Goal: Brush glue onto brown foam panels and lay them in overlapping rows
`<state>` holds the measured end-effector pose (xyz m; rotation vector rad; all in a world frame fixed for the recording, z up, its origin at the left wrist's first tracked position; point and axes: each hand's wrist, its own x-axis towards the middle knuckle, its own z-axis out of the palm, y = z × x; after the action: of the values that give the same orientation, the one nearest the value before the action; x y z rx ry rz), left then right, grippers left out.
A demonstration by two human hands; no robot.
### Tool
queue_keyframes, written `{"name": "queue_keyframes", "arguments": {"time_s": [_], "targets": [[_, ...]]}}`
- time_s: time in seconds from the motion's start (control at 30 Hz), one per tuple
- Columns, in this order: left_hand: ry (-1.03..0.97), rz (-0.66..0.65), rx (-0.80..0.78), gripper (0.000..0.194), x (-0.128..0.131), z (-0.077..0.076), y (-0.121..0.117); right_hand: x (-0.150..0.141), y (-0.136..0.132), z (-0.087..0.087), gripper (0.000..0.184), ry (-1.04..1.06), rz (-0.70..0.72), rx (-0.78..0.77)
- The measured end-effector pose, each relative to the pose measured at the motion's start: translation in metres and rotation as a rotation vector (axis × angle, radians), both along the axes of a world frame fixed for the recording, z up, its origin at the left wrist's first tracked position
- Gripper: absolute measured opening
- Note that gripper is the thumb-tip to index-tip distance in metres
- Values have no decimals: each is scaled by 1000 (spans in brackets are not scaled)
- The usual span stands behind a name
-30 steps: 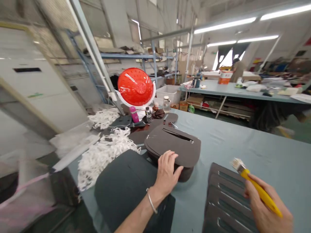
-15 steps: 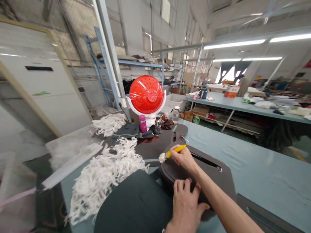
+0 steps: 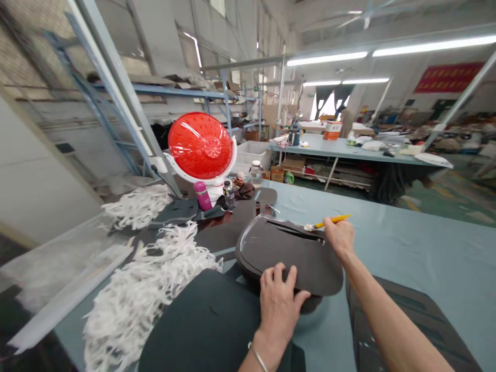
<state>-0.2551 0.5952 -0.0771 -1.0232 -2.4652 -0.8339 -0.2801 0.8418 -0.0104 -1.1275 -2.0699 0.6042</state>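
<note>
My right hand [image 3: 339, 236] grips a yellow-handled paintbrush [image 3: 334, 221], its pale bristles at the far edge of a dark grey, rounded foam-like panel [image 3: 279, 253]. That panel lies on top of a stack of similar pieces and has a long slot near its far side. A wet, shiny streak runs along its left and far rim. With fingers spread, my left hand [image 3: 279, 297] rests on the panel's near edge. Beside it on the left is a large dark green-black panel [image 3: 205, 320]. Under my right forearm lies a dark ridged panel [image 3: 418, 315].
White shredded strips [image 3: 147, 294] are heaped on the left of the blue-green table [image 3: 422, 237]. Behind the panels stand a red round heater-like device [image 3: 201, 145], a pink bottle [image 3: 202, 196], a small dark bottle [image 3: 228, 194] and a glass jar [image 3: 256, 174]. Another table [image 3: 321, 145] is farther back.
My right hand brought the brush from the right over to the panel's left rim, then along to its far right edge. A wet streak now shows on the rim. My left hand stays on the panel.
</note>
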Motion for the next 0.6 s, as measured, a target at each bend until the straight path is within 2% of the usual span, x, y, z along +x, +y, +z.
{"name": "queue_keyframes", "arguments": {"time_s": [0.1, 0.2, 0.27, 0.37, 0.47, 0.53, 0.6], "targets": [[35, -14, -27, 47, 3, 4, 0, 60, 28, 5, 31, 67, -152, -14], [31, -12, -49, 44, 5, 6, 3, 96, 20, 3, 32, 232, -67, -132], [20, -15, -56, 44, 7, 6, 6, 116, -2, -4, 30, 244, -8, -168], [-15, -23, -48, 44, 12, 6, 7, 152, -49, -14, 28, 158, -4, -93], [-110, -74, 14, 42, 8, 9, 2, 181, -100, -10, 25, 182, 25, 2], [-269, -180, 117, 36, -8, 16, -6, 179, -130, -3, 21, 292, 46, 70], [-462, -247, 288, 33, -35, 24, -17, 154, -157, 2, 17, 407, 167, 85]]}}
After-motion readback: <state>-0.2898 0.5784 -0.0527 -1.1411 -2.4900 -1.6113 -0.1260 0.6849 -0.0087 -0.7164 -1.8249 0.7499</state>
